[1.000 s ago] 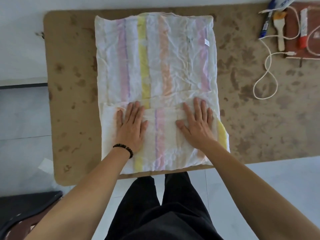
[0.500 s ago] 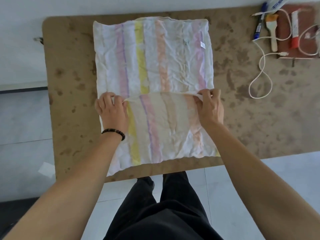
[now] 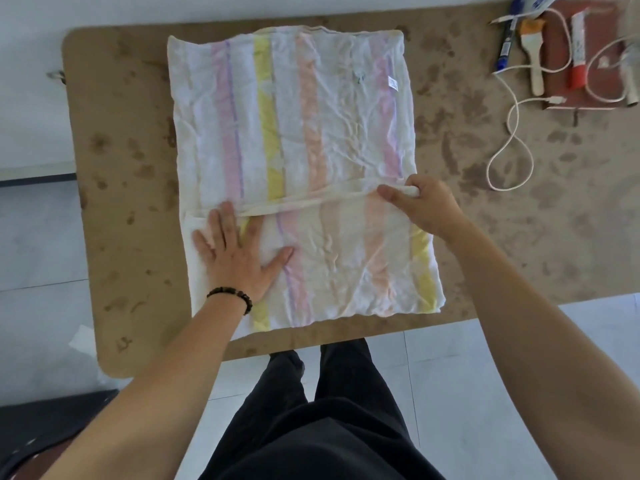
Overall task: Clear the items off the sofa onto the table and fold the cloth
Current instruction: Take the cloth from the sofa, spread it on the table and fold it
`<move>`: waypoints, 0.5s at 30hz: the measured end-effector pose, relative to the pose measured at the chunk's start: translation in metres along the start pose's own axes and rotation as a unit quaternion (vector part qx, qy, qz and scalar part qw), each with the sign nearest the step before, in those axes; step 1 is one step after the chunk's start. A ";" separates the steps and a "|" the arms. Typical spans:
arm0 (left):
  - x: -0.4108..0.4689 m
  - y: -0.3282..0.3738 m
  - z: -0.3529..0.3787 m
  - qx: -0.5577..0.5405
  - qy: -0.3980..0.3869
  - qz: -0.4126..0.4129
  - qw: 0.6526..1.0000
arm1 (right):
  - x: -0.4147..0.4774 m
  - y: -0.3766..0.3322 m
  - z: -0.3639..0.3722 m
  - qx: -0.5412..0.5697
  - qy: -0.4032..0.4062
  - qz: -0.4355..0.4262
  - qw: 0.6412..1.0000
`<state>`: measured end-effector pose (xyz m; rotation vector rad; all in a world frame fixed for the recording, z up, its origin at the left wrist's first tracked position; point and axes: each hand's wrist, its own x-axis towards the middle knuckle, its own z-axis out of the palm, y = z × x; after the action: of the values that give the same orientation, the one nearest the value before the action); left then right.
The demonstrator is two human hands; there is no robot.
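A white cloth (image 3: 304, 119) with pink, yellow and orange stripes lies spread on the brown table (image 3: 124, 161). Its near part is folded over onto itself, and the folded edge runs across the middle. My left hand (image 3: 239, 251) lies flat with fingers apart on the left of the folded flap. My right hand (image 3: 422, 206) pinches the folded edge at its right end and holds it slightly raised. At the table's far right lie a blue marker (image 3: 506, 46), a small brush (image 3: 533, 53), a red and white tube (image 3: 577, 50) and a white cable (image 3: 512, 133).
A reddish-brown book or board (image 3: 588, 95) lies under the small items at the far right corner. The table's near edge is just beyond my legs. Pale floor tiles surround the table, and a dark sofa edge (image 3: 41, 431) shows at the lower left.
Both hands first pressed flat on the flap, then pinched its folded edge at both ends. Now my left hand lies flat again while my right hand still grips the edge.
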<state>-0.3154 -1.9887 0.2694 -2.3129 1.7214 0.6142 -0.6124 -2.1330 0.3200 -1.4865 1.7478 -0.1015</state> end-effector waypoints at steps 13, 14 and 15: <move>0.004 -0.009 -0.002 0.008 -0.001 0.002 1.000 | 0.009 0.016 -0.009 -0.021 0.228 0.039 0.973; 0.001 -0.009 -0.003 0.003 0.018 0.005 1.000 | 0.002 0.017 -0.004 -0.049 0.242 0.022 0.969; -0.004 -0.008 -0.003 -0.006 0.051 0.006 0.999 | -0.007 0.019 0.004 -0.085 0.265 -0.031 0.960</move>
<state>-0.3085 -1.9840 0.2729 -2.3822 1.7814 0.5169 -0.6249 -2.1201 0.3111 -1.7511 2.1739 -0.4256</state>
